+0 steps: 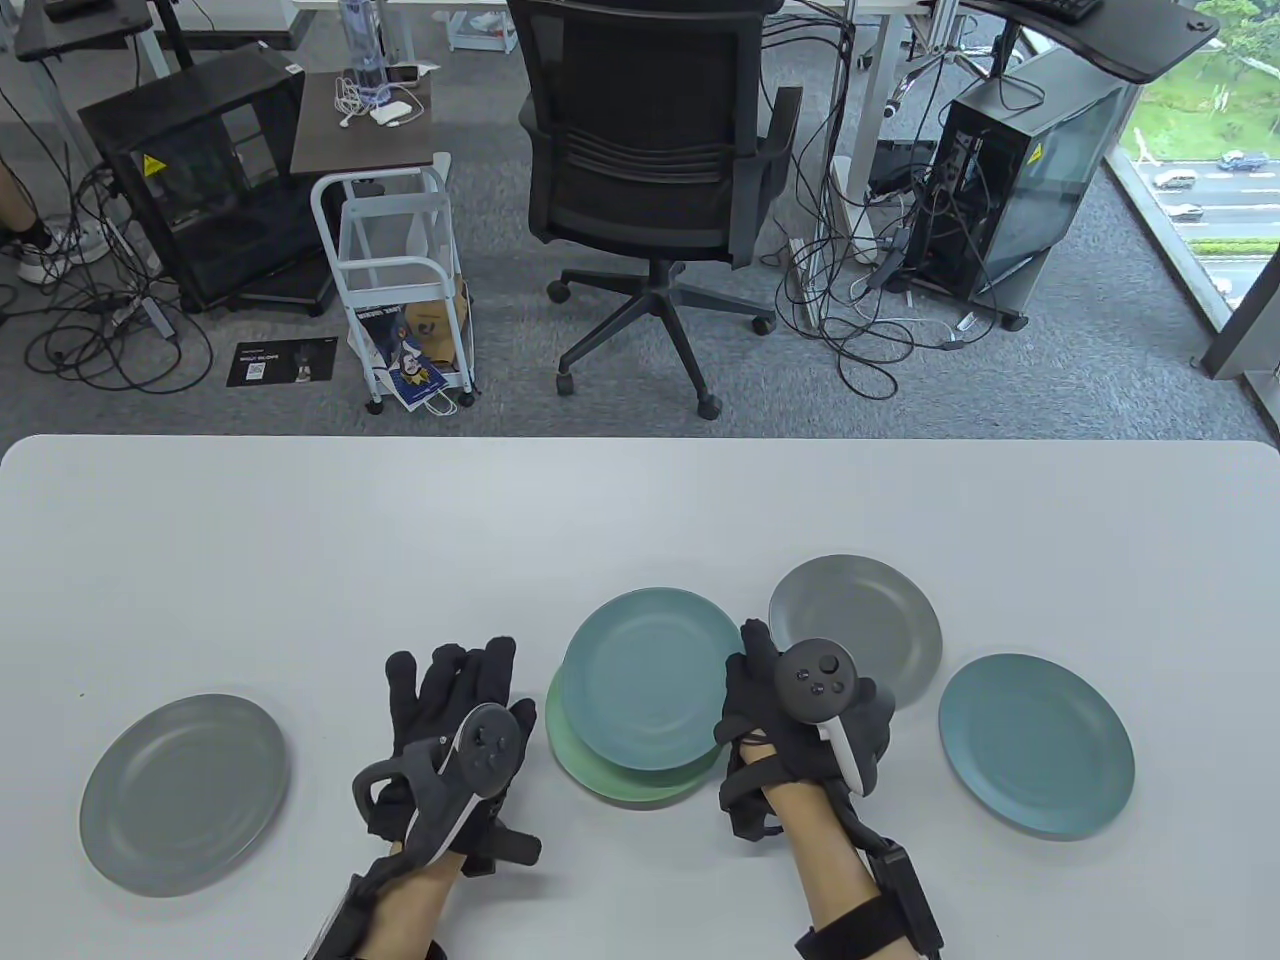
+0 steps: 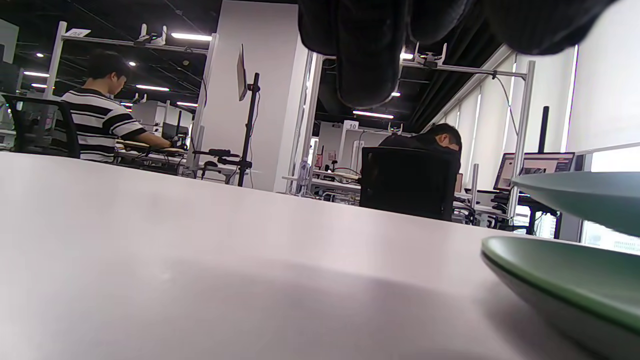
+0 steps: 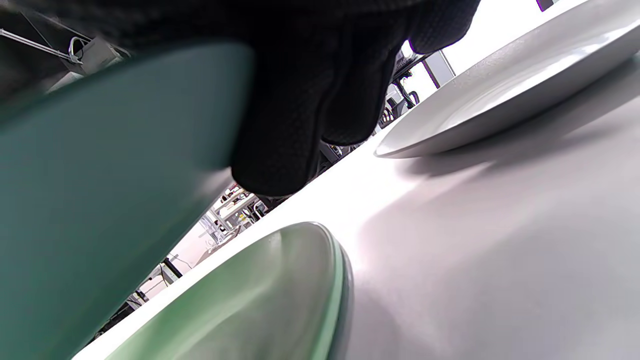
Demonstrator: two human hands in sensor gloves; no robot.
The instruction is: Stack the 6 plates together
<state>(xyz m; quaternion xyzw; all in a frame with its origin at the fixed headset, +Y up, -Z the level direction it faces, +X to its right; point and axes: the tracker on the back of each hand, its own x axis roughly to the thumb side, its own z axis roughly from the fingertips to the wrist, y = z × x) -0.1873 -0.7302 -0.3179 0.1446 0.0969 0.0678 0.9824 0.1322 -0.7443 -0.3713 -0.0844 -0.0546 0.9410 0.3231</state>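
My right hand (image 1: 748, 668) grips the right rim of a teal plate (image 1: 650, 675) and holds it just above a green plate (image 1: 600, 778), offset up and to the right. In the right wrist view my fingers (image 3: 300, 110) wrap the teal plate (image 3: 100, 175) over the green plate (image 3: 250, 305). My left hand (image 1: 455, 682) is open with fingers spread, just left of the green plate, holding nothing. The left wrist view shows the green plate (image 2: 575, 280) on the table and the teal plate (image 2: 585, 197) hovering above it.
A grey plate (image 1: 185, 790) lies at the near left of the white table (image 1: 400, 540). Another grey plate (image 1: 870, 610) lies behind my right hand, also in the right wrist view (image 3: 515, 85). A blue plate (image 1: 1035, 745) lies at the near right.
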